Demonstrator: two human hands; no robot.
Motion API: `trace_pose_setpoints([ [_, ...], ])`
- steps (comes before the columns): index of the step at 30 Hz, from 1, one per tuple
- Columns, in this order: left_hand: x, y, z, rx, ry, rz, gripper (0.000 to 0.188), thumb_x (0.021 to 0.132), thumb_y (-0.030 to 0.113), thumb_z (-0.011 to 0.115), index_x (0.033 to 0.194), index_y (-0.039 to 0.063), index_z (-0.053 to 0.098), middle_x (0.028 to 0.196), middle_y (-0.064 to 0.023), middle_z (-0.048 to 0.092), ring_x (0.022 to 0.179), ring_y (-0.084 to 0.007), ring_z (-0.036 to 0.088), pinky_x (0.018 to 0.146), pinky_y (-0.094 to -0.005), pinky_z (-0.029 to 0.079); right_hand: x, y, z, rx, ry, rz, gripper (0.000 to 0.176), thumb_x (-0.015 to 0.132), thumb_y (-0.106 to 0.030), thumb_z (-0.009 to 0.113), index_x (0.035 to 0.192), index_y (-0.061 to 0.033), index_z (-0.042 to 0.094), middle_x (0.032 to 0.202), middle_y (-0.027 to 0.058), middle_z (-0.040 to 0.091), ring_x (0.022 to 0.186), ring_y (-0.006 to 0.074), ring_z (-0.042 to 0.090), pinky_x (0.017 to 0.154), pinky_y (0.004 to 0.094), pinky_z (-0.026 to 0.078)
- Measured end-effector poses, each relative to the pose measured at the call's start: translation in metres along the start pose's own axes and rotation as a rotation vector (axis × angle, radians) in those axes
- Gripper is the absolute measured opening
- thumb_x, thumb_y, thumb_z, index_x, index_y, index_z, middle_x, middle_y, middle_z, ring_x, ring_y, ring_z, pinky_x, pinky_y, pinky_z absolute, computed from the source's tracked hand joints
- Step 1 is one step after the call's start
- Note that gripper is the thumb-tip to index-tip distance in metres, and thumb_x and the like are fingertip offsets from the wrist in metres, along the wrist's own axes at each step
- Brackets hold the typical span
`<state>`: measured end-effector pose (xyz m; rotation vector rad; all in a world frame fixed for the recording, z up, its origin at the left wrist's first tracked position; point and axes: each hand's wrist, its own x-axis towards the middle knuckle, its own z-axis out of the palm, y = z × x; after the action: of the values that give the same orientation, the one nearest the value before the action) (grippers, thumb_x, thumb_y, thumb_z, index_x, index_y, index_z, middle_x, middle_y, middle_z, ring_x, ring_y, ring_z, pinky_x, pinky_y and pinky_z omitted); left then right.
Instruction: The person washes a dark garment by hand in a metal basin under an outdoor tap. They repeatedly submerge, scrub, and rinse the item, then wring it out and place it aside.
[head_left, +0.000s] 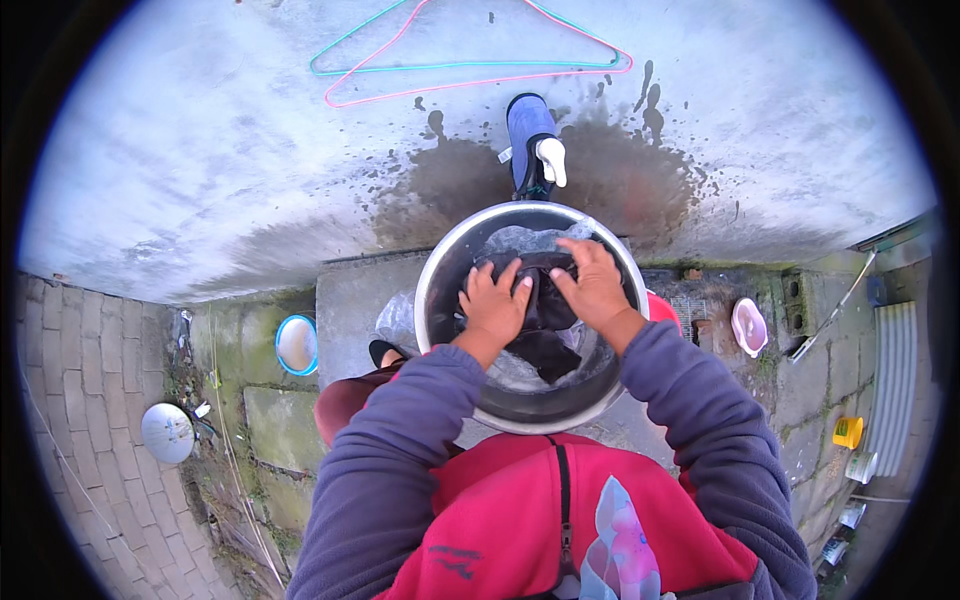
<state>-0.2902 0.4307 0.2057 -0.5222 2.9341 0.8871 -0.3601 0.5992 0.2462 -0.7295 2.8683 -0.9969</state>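
A round metal basin (531, 420) stands before me, holding water and dark wet cloth (541, 354). Whitish, sudsy-looking water (517, 238) shows along its far side. My left hand (496, 304) is over the left part of the cloth, palm down, fingers apart. Opposite it, my right hand (594, 283) reaches in from the right with its thumb and fingers spread, near the cloth's upper edge. Neither hand is closed around anything; how firmly they touch the cloth cannot be told. Part of the cloth lies under the water and hands.
A tap in a blue wrap (529, 120) with a white handle is on the wall behind the basin. Two wire hangers (480, 81) are above it. A blue-rimmed bucket (297, 345) stands left, a pink basin (750, 328) right. Part of a red container (663, 311) shows beside the metal basin.
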Motion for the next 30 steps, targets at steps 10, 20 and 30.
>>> trace_pose_setpoints([
  [10, 0.054, -0.010, 0.034, 0.266, -0.307, 0.026, 0.048, 0.090, 0.030, 0.054, 0.133, 0.009, 0.049, 0.128, -0.0167, 0.056, 0.119, -0.0355, 0.051, 0.100, -0.0497, 0.039, 0.030, 0.016, 0.064, -0.213, -0.399, 0.097, 0.043, 0.089, -0.030, 0.054, 0.128, -0.0106, 0.053, 0.125, 0.0197, 0.054, 0.113, 0.0385, 0.054, 0.092, 0.0487, 0.046],
  [20, 0.060, 0.004, -0.021, -0.169, -0.046, 0.110, 0.042, 0.090, 0.038, 0.057, 0.119, 0.007, 0.058, 0.121, -0.0154, 0.062, 0.111, -0.0354, 0.058, 0.093, -0.0499, 0.043, 0.046, -0.003, 0.019, -0.081, -0.276, 0.041, 0.045, 0.090, -0.037, 0.056, 0.124, -0.0083, 0.053, 0.113, 0.0204, 0.060, 0.105, 0.0387, 0.059, 0.090, 0.0469, 0.046],
  [30, -0.002, 0.009, -0.008, 0.067, -0.046, -0.023, 0.053, 0.095, 0.052, 0.046, 0.143, 0.029, 0.043, 0.151, -0.0169, 0.030, 0.141, -0.0383, 0.024, 0.107, -0.0678, 0.020, 0.000, 0.001, -0.019, 0.014, -0.118, -0.042, 0.045, 0.086, -0.033, 0.065, 0.127, -0.0175, 0.053, 0.128, 0.0149, 0.051, 0.123, 0.0359, 0.045, 0.102, 0.0458, 0.036],
])
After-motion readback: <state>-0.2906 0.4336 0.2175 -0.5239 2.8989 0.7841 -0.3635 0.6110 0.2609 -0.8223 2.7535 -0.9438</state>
